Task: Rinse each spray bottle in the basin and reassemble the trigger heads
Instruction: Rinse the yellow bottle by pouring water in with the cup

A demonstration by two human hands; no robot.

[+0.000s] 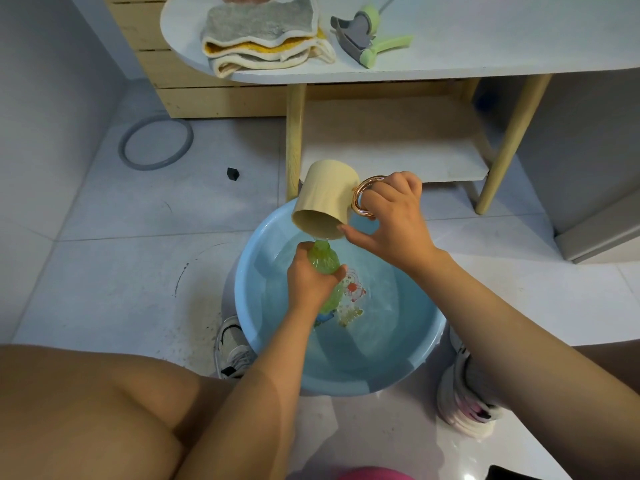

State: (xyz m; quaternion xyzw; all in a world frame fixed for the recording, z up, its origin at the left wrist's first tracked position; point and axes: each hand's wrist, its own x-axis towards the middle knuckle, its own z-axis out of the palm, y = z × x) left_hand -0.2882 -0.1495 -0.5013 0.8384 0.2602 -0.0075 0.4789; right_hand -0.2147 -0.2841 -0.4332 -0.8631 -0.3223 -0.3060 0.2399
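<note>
A translucent green spray bottle without its head stands tilted over the blue basin, which holds water. My left hand grips the bottle around its middle. My right hand holds a beige cup by its copper ring handle, thumb against the rim. The cup is tipped with its mouth right at the bottle's neck. Two green and grey trigger heads lie on the white table top above.
The white table with pale wooden legs stands behind the basin, with folded cloths on it and a low shelf under it. A grey ring and a small black piece lie on the tiled floor. My shoes flank the basin.
</note>
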